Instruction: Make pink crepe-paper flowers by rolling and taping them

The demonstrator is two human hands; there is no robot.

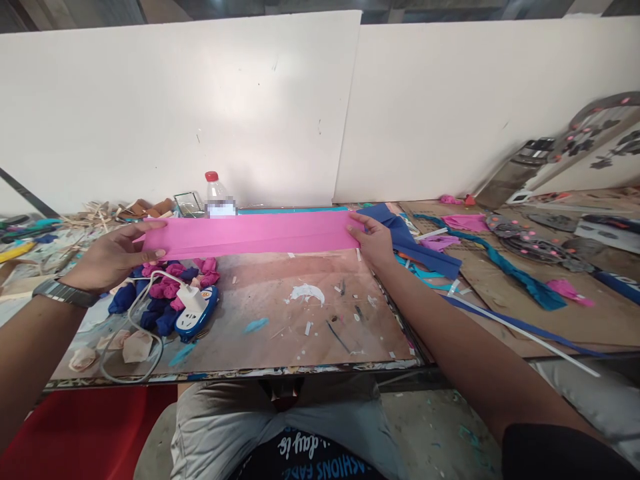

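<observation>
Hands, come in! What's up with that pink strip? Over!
Left hand, right hand: each pinching one end. Pink strip: held out lengthwise between them. Power strip below, seemingly out of the way.

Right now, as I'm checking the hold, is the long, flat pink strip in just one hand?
No, the left hand and the right hand each hold one end of the pink strip.

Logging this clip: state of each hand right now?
Left hand: closed, pinching one end of the pink strip.
Right hand: closed, pinching its other end.
</observation>
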